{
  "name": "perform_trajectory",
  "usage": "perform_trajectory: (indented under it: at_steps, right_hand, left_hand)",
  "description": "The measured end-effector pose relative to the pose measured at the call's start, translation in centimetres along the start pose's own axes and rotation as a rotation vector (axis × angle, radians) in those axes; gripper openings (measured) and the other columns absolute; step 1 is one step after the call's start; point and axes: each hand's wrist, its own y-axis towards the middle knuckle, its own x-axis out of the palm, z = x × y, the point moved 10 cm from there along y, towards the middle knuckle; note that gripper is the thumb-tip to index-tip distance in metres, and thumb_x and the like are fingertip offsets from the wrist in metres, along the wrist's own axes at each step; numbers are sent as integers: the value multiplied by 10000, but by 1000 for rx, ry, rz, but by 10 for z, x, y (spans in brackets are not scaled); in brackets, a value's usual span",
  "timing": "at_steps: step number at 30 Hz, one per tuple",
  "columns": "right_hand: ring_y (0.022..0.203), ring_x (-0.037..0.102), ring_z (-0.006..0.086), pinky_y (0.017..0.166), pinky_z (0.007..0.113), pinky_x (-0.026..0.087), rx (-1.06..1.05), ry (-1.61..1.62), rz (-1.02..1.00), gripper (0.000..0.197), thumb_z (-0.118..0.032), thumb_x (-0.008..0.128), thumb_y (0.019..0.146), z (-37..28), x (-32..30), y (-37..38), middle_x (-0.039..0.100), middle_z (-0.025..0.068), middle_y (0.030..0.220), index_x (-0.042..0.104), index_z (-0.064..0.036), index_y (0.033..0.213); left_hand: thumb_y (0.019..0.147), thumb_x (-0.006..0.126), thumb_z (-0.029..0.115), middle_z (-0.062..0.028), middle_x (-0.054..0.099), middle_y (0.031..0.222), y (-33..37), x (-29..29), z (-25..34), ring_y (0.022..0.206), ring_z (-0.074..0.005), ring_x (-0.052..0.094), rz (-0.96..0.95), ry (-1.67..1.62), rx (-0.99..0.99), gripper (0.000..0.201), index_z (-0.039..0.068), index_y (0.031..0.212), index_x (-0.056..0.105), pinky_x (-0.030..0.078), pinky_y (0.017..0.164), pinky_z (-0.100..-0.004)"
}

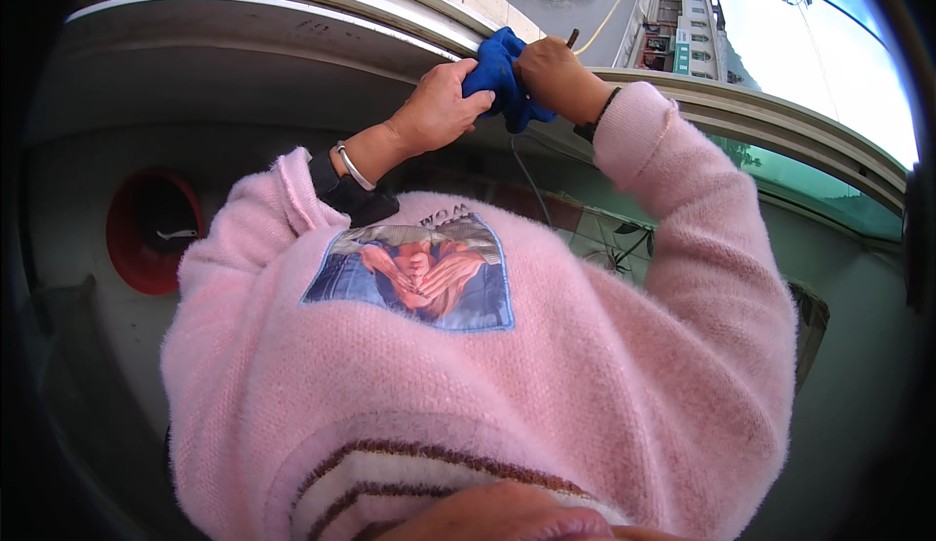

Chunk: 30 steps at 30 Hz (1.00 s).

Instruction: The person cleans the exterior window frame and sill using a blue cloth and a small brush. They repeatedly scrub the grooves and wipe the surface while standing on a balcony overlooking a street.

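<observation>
A crumpled blue cloth (497, 75) lies bunched against the window frame at the top middle. My left hand (437, 110) pinches its left side between thumb and fingers. From the right, my right hand (563, 75) is closed in a fist against the cloth. A short dark brown stick end (573, 38) pokes out above this fist; its other end is hidden by the hand and the cloth. Under the cloth runs the pale window track (390, 26), partly covered by my hands.
Outside the window are a road (595, 17), buildings (694, 29) and overhead wires. Greenish glass (829, 195) stands at the right. A red bucket (119, 234) is low at the left, with a light-coloured object inside. A plant (634, 241) is below my right arm.
</observation>
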Motion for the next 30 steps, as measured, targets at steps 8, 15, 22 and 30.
perform_trajectory:
  at_steps: [8, 15, 22, 30]
  right_hand:
    - [662, 676, 225, 615, 336, 511, -27, -85, -101, 81, -178, 648, 706, -2, 8, 18, 670, 66, 686, 680, -123, 657]
    - [698, 679, 259, 626, 363, 514, -47, 187, 156, 63, -172, 648, 722, 22, -43, 15, 666, 81, 696, 674, -125, 687]
    - [722, 675, 247, 639, 352, 506, 60, 152, 81, 82, -146, 608, 741, 19, -9, -6, 652, 74, 683, 678, -130, 701]
    - [692, 666, 255, 630, 366, 502, 72, 131, -63, 41, -136, 636, 708, 31, -27, 29, 644, 89, 668, 664, -137, 678]
  left_hand:
    - [854, 635, 195, -195, 619, 736, 9, -8, 16, 611, -290, 618, 76, 92, 111, 278, -59, 945, 571, 505, 594, -354]
    - [834, 648, 214, -268, 596, 798, 6, -23, 39, 711, -407, 584, 201, 168, 249, 289, -49, 912, 558, 488, 662, -406]
    - [883, 632, 159, -123, 609, 819, 8, -2, 24, 718, -199, 573, 73, 241, 147, 268, -36, 1057, 572, 492, 653, -298]
    - [853, 644, 198, -268, 617, 837, 28, -41, 34, 791, -402, 615, 125, 224, 127, 289, -43, 993, 569, 499, 731, -397]
